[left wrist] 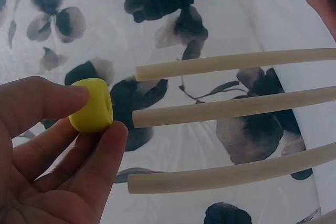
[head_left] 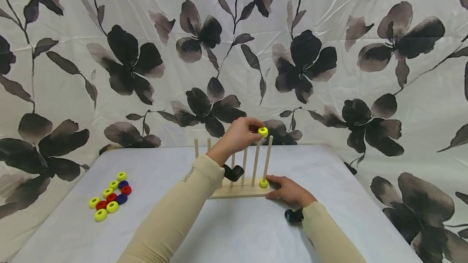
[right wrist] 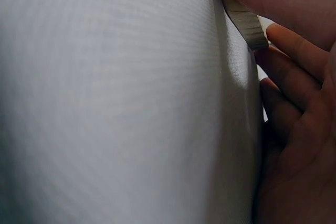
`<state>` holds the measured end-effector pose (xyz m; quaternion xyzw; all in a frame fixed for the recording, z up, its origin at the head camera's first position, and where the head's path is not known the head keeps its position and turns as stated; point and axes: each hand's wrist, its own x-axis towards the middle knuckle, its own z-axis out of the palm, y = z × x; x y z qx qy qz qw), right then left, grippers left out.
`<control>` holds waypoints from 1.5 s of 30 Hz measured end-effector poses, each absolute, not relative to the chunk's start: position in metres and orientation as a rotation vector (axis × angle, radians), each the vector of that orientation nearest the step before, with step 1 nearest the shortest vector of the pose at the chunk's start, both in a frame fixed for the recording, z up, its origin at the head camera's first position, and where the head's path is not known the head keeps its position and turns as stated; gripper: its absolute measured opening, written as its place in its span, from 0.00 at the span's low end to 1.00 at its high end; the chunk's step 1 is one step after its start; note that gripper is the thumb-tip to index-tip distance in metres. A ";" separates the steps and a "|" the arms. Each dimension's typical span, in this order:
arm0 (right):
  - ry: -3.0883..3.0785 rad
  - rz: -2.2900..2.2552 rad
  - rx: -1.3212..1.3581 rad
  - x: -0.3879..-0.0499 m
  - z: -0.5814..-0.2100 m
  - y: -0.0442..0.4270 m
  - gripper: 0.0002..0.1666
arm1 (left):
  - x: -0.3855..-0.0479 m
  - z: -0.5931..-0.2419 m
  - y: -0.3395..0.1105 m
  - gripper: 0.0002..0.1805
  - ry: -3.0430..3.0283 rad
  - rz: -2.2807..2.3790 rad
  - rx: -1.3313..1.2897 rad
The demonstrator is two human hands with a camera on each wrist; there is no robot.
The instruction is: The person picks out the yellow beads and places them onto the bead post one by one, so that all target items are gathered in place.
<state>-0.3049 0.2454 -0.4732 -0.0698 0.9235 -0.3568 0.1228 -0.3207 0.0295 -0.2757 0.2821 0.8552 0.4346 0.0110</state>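
My left hand [head_left: 238, 136] pinches a yellow ring [left wrist: 90, 109] between thumb and fingers, its hole turned toward the peg tops in the left wrist view. In the head view this ring is up beside the top of the rightmost peg [head_left: 268, 157], not around it. The pegs stand upright on a wooden base [head_left: 237, 192]; my left forearm hides part of them. Another yellow ring [head_left: 263, 184] sits around the foot of the rightmost peg. Low on the right, my right hand [head_left: 290, 192] grips the end of the base, thumb in front and fingers behind.
At the left of the white table [head_left: 219, 234] lies a loose group of yellow, red [head_left: 101, 205] and blue rings [head_left: 122, 199]. A floral cloth [head_left: 256, 84] hangs behind the table. Each wrist carries a small black camera [head_left: 234, 173].
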 end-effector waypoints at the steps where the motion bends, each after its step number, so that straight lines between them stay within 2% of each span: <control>1: 2.690 -1.047 -0.200 -0.305 -0.473 0.245 0.43 | -0.322 -0.276 0.030 0.19 2.665 1.356 0.879; 28: 2.698 -1.057 -0.199 -0.305 -0.472 0.243 0.44 | -0.330 -0.285 0.048 0.20 2.613 1.373 0.898; 45: 2.711 -1.029 -0.173 -0.307 -0.475 0.246 0.44 | -0.332 -0.283 0.057 0.19 2.684 1.227 0.974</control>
